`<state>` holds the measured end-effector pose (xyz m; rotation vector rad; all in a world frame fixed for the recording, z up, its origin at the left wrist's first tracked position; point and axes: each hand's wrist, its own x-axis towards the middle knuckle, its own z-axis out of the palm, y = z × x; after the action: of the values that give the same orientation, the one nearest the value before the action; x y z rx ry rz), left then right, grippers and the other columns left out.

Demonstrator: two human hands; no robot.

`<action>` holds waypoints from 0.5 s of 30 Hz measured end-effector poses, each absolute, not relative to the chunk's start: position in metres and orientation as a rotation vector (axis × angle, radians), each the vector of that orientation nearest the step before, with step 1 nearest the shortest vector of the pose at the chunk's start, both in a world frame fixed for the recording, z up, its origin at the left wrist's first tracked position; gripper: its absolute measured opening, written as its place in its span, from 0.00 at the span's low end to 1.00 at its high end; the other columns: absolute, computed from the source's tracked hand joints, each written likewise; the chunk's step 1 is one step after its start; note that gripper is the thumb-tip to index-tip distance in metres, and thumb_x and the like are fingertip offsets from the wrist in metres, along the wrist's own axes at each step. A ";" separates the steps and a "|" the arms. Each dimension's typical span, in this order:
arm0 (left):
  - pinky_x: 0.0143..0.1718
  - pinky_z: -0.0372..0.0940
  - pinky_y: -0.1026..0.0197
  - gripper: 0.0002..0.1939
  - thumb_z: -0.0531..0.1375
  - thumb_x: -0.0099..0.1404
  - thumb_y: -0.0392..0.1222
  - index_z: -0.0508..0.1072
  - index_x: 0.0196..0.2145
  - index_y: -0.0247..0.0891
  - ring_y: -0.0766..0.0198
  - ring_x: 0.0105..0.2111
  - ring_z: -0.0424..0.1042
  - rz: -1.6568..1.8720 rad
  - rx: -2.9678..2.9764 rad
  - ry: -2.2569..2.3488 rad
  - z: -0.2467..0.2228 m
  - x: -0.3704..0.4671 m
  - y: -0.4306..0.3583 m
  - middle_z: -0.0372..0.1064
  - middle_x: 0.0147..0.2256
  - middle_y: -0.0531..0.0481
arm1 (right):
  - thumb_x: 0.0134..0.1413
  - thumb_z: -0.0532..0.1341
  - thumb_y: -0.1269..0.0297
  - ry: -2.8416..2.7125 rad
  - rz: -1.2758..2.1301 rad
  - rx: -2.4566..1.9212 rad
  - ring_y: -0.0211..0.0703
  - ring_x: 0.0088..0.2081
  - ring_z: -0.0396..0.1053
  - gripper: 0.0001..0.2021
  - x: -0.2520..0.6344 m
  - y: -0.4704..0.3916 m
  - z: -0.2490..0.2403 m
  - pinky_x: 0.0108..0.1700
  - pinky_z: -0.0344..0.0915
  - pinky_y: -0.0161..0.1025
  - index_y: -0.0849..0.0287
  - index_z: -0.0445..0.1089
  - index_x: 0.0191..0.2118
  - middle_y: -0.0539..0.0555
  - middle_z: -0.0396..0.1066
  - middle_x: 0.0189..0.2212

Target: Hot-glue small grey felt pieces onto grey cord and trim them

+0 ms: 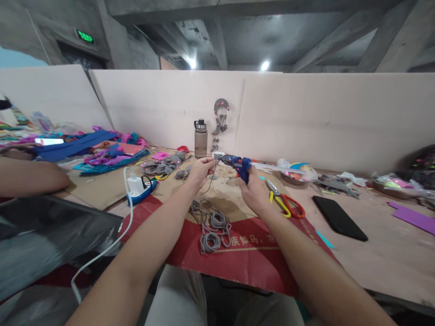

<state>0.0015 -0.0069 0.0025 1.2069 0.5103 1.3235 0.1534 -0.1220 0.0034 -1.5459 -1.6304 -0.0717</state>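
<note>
My right hand (253, 192) is wrapped round the handle of a blue hot glue gun (239, 166). A long pale glue stick (277, 168) sticks out of its back end. The nozzle points left, close to the fingertips of my left hand (202, 172). Those fingers are pinched on a grey cord (213, 174), which hangs toward the coiled grey cord (217, 221) lying below. Whether a small grey piece is also between the fingers, I cannot tell. Red printed cardboard (176, 246) lies under the coils.
Scissors (285, 201) and a black phone (340, 218) lie right. A bottle (200, 140) stands behind, beside a grey moon-shaped hanging (220, 111) on the partition. Grey felt pieces (165, 166) and a blue power strip (142, 194) with a white cable are left. Another person's arm (34, 176) rests far left.
</note>
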 end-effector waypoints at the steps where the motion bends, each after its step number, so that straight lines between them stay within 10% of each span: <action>1: 0.18 0.45 0.68 0.15 0.70 0.40 0.40 0.68 0.21 0.32 0.77 0.16 0.51 1.323 1.207 0.509 0.002 0.002 -0.006 0.56 0.16 0.58 | 0.55 0.52 0.65 -1.631 -0.070 -1.538 0.52 0.39 0.69 0.19 0.153 -0.122 0.004 0.40 0.63 0.44 0.60 0.58 0.53 0.61 0.71 0.39; 15: 0.16 0.46 0.71 0.10 0.65 0.44 0.35 0.68 0.25 0.32 0.78 0.16 0.53 1.288 1.079 0.538 0.003 -0.002 -0.003 0.61 0.20 0.56 | 0.49 0.54 0.65 -1.265 0.529 -1.428 0.38 0.18 0.62 0.06 0.168 -0.095 -0.016 0.22 0.60 0.36 0.55 0.58 0.36 0.46 0.64 0.20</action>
<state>-0.0021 -0.0034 0.0029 1.0788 0.5376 1.2882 0.1680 -0.0952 -0.0164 -1.4284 -1.2647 0.5291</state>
